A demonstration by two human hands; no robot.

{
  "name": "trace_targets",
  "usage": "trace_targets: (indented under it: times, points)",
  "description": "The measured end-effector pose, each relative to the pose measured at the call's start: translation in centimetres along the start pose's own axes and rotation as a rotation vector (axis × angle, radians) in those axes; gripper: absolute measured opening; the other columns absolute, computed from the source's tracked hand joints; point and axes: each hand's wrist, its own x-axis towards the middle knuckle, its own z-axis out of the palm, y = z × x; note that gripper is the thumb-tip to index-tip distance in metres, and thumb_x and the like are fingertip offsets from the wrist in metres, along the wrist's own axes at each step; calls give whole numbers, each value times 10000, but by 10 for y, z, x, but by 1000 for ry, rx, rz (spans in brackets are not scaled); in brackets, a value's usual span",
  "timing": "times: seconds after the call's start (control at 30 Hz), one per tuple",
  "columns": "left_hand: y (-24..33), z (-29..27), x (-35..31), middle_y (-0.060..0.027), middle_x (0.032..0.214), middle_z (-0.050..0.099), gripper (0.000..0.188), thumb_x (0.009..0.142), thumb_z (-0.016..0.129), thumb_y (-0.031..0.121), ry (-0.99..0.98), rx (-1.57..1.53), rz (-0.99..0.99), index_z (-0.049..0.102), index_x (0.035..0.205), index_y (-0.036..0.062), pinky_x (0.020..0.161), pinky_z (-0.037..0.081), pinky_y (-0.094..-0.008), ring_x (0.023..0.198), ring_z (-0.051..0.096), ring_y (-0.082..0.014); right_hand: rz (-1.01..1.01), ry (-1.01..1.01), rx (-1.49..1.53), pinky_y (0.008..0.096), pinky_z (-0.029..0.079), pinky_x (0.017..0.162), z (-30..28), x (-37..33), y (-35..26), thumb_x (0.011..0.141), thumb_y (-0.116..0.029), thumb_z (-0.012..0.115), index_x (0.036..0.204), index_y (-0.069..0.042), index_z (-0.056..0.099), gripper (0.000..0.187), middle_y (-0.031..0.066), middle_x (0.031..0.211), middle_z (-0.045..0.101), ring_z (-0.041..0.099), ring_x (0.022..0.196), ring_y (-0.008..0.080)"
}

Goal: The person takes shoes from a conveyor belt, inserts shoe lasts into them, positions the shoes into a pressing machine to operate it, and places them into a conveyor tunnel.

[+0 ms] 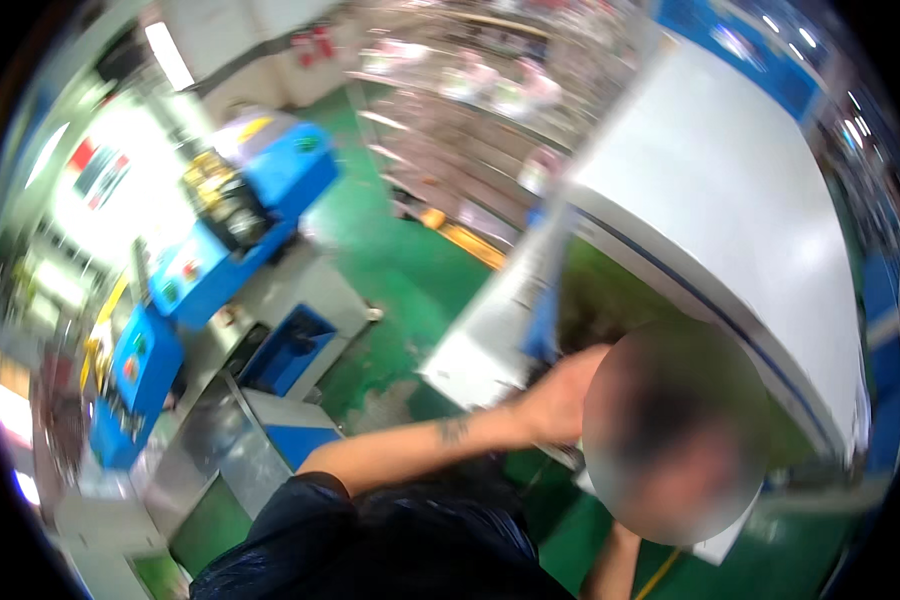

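1. Head view, hands: L hand (568,397) stretches to the R, in front of the white cabinet (730,170); its fingers run into a round blur, so can't tell if grip is spread, pressed tog. or pinching sth.
2. R forearm (613,568) comes up from lower edge; R hand lost in same blur, grip can't tell either.
3. Cabinet = nearest thing to L hand, R of centre, w/ pale curved top & a green area below its dark-lined edge; anything in there unclear. Blue item (542,325) just beyond L wrist, kind unclear.
4. Containers: blue bin (318,345), L of centre, open, at front of grey worktop (315,290); dark inside, contents unreadable.
5. Rack (460,140), top centre: several tiers, pink-&-white bundles (515,92) up top, blurry.
6. Blue machine boxes (195,275) at L, w/ red/green buttons; green floor (415,270) btwn.
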Motion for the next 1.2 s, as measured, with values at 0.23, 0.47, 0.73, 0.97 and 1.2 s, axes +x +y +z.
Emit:
trace_targets:
  times: [0.23,0.47,0.73,0.97,1.2]
  points:
    - [23,-84,-230,-113,900,612,188,809,552,76,595,173,-308,592,968,-16,769,469,-325,856,590,-233,-356,-1287,985,316,513,649,141,-124,-194,753,68,488,852,26,597,152,163,835,655,638,709,251]
    - [178,-72,-532,-92,1008,623,175,842,615,154,1791,592,-914,619,982,49,898,450,-339,985,594,-219,-440,-2449,922,292,526,773,94,-284,-325,842,-58,614,1002,-15,651,169,123,945,677,672,826,201]
    - [213,174,-808,-206,1242,489,422,852,576,173,2543,1357,-1868,453,1206,-22,1016,337,-461,1192,433,-387,-1384,-2811,1145,300,528,767,-27,-523,-432,866,-132,634,1039,18,618,229,155,939,681,674,889,205]
    - [203,227,-797,-169,1277,507,438,784,594,95,2514,1210,-2064,505,1191,-38,1028,351,-489,1210,466,-353,-2042,-1604,2290,448,465,853,-198,-808,-572,783,-261,682,1112,35,501,479,245,1049,550,543,974,406]
    - [221,166,-831,-153,1248,547,403,755,588,52,2528,1194,-1804,550,1151,-14,1018,378,-459,1188,506,-329,-2618,-1510,1634,407,422,958,-319,-997,-734,757,-577,624,1298,-94,516,733,158,1320,517,513,1174,326]
